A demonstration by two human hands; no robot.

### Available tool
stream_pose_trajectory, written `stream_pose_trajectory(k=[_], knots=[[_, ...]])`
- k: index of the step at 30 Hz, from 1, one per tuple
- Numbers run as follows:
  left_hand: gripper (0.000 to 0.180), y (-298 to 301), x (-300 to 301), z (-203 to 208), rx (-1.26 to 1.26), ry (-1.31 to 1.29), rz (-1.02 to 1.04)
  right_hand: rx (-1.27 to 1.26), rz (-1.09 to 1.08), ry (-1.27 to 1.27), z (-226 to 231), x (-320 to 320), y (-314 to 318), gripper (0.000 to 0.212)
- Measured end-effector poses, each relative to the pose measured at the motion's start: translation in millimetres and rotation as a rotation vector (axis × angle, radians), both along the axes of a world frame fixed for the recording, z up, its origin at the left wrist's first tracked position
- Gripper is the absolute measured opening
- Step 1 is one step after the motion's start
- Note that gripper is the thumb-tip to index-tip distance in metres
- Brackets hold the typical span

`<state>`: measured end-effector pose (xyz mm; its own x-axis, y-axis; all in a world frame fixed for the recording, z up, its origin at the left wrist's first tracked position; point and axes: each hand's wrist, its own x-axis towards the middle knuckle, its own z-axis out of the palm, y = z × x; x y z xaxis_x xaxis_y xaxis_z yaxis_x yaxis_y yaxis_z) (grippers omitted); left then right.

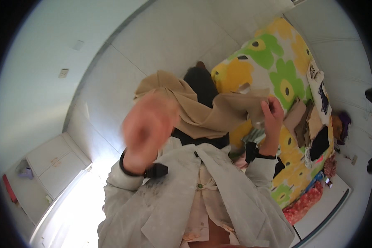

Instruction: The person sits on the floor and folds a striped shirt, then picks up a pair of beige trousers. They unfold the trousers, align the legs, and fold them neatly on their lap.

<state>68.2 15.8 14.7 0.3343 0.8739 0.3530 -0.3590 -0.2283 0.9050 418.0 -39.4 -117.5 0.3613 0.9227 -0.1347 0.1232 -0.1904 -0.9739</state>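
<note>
A tan garment (194, 113), perhaps trousers, drapes in loose folds across my lap and stretches to the right. Its right end is pinched between the thumb and fingers of my right hand (273, 113), beside the bed. My left hand (149, 122) is raised in front of the garment's left part. Motion smears its fingers, so whether it grips the cloth cannot be told. Dark bands circle both of my wrists below light grey sleeves.
To the right is a bed (286, 84) with a yellow and green flowered cover. Folded brown and tan clothes (305, 120), a black cloth (319, 144) and a white garment (318, 89) lie on it. A red patterned cloth (305, 204) is nearer. A pale cabinet (56, 165) stands at left.
</note>
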Motion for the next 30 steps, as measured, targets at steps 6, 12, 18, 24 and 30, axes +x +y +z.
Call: stream_pose_trajectory(k=[6, 12, 18, 24, 30], knots=[[0.019, 29, 6, -105, -0.716, -0.460, -0.392, 0.008, -0.004, 0.029, -3, -3, 2, 0.015], [0.018, 26, 15, -115, -0.778, -0.477, -0.392, 0.003, 0.024, 0.006, -4, 0, 0, 0.016], [0.013, 30, 20, -75, -0.545, -0.271, -0.439, -0.013, 0.019, 0.004, -3, -2, 1, 0.015], [0.012, 8, 9, 15, 0.012, -0.037, -0.308, -0.020, 0.016, 0.029, -4, -2, 0, 0.014], [0.017, -16, 4, 56, 0.367, -0.181, -0.072, -0.028, 0.022, 0.035, -7, -4, 0, 0.016]])
